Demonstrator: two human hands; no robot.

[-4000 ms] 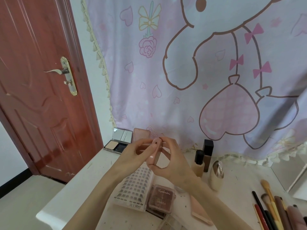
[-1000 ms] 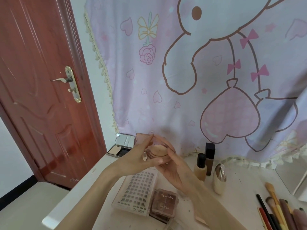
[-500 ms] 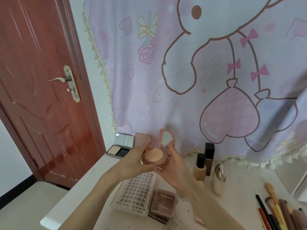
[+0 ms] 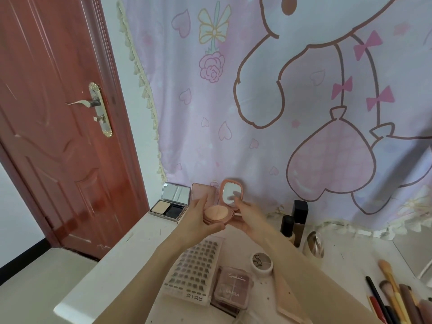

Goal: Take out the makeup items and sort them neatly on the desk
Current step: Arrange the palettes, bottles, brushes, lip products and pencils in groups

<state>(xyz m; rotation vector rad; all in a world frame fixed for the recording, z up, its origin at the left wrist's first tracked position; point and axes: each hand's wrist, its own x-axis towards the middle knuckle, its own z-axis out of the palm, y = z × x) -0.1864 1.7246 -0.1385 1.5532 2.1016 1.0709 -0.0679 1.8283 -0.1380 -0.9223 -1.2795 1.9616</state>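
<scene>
A round pink powder compact (image 4: 218, 214) is held open above the back of the white desk (image 4: 121, 256), its mirrored lid (image 4: 231, 192) standing upright and a peach puff showing inside. My left hand (image 4: 201, 218) grips the compact's base from the left and below. My right hand (image 4: 249, 212) holds its right side, fingers up at the lid. On the desk lie a false-lash tray (image 4: 195, 268), a pink eyeshadow palette (image 4: 233, 287) and a small white jar (image 4: 261, 264).
An open black powder compact (image 4: 171, 203) and a pink case (image 4: 202, 195) stand at the back left. Two foundation bottles (image 4: 294, 220) and a gold-toned bottle (image 4: 314, 244) stand to the right. Several brushes and pencils (image 4: 392, 298) lie at the right edge. A red door (image 4: 58, 113) is left.
The compact went from closed between my hands to open, the lid swinging up fully. Both hands have carried it slightly forward and lower toward the back of the desk.
</scene>
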